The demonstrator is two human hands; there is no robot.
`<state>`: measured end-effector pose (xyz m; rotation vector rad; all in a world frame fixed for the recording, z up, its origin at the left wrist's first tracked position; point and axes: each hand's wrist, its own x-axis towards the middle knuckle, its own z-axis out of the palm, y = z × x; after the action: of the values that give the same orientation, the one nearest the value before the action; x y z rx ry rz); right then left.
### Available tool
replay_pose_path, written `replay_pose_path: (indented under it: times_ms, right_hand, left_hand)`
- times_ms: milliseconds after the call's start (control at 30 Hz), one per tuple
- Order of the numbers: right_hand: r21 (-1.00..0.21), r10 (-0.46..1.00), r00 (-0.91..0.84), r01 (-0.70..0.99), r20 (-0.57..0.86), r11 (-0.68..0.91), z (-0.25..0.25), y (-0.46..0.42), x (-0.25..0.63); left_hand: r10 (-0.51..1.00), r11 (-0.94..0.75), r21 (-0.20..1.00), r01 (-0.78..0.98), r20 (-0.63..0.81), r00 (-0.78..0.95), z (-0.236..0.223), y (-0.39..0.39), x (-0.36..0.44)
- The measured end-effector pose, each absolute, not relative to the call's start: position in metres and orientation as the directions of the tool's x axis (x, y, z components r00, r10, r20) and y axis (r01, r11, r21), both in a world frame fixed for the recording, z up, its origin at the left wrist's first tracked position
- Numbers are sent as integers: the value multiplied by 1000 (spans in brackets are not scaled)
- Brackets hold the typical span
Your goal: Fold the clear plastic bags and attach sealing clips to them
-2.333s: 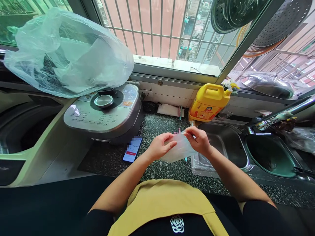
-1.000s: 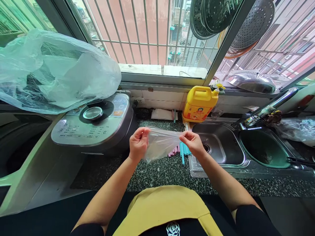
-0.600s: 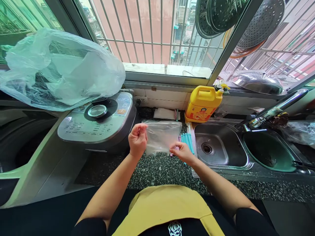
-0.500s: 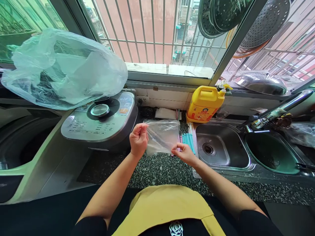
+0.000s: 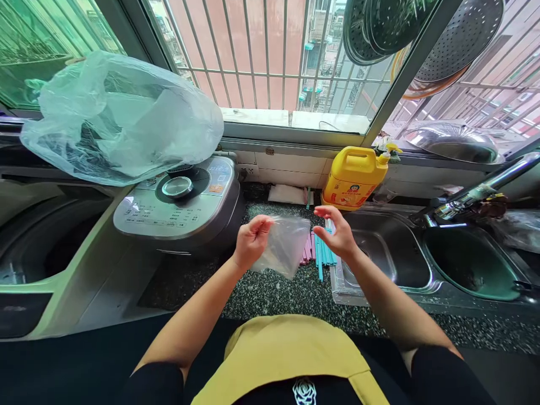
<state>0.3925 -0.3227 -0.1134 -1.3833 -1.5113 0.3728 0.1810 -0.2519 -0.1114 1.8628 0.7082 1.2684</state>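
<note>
My left hand pinches the upper left edge of a clear plastic bag, which hangs flat over the counter. To the bag's right, my right hand is open, thumb and fingers apart, with nothing between them. Beneath and beside that hand lie several blue sticks on the speckled counter, side by side. Several pink sticks lie left of them, partly behind the bag. I cannot tell what kind of sticks they are.
A rice cooker stands left on the dark counter, near a large plastic bag. A yellow jug stands behind the steel sink. A green basin sits under the faucet. A white folded cloth-like thing lies by the wall.
My right hand has let go of the bag and opened, moving up and right. My left hand keeps its pinch and has shifted slightly right. The bag now hangs from it alone.
</note>
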Motion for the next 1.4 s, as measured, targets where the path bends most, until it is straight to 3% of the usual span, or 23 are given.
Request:
replay_pose_path:
  times_ms: [100, 200, 367, 500, 767, 933, 1133, 1233, 1333, 1400]
  right_hand:
    - [-671, 877, -141, 591, 460, 447, -79, -305, 377]
    - [-736, 910, -255, 535, 329, 415, -70, -294, 361]
    - [-805, 928, -79, 475, 364, 356, -77, -293, 365]
    - [-783, 926, 23, 543, 376, 304, -82, -299, 374]
    - [-789, 895, 160, 553, 416, 268, -94, -310, 378]
    - [-790, 882, 210, 562, 423, 245, -101, -318, 383]
    - [-783, 875, 240, 584, 420, 215, -112, -327, 389]
    - [-779, 893, 220, 596, 392, 195, -129, -328, 391]
    - [-791, 930, 177, 590, 324, 163, -152, -328, 387]
    - [-800, 945, 164, 583, 284, 139, -164, -328, 383]
  left_hand:
    - [728, -568, 822, 44, 476, 494, -105, -256, 188]
    - [751, -457, 889, 26, 370, 547, -102, -257, 185]
    - [811, -150, 989, -5, 126, 572, -113, -254, 161]
    - [897, -15, 1000, -2, 15, 441, -130, -258, 151]
    - [976, 78, 912, -403, 13, 219, -155, -275, 152]
    - [975, 59, 896, -440, 42, 216, -166, -290, 160]
    - [983, 39, 972, -233, 5, 186, -178, -293, 178]
    - [982, -62, 998, 12, 59, 180, -205, -287, 170]
    - [983, -171, 861, 479, 115, 144, -243, -277, 149]
    - [985, -157, 743, 650, 74, 154, -264, -271, 135]
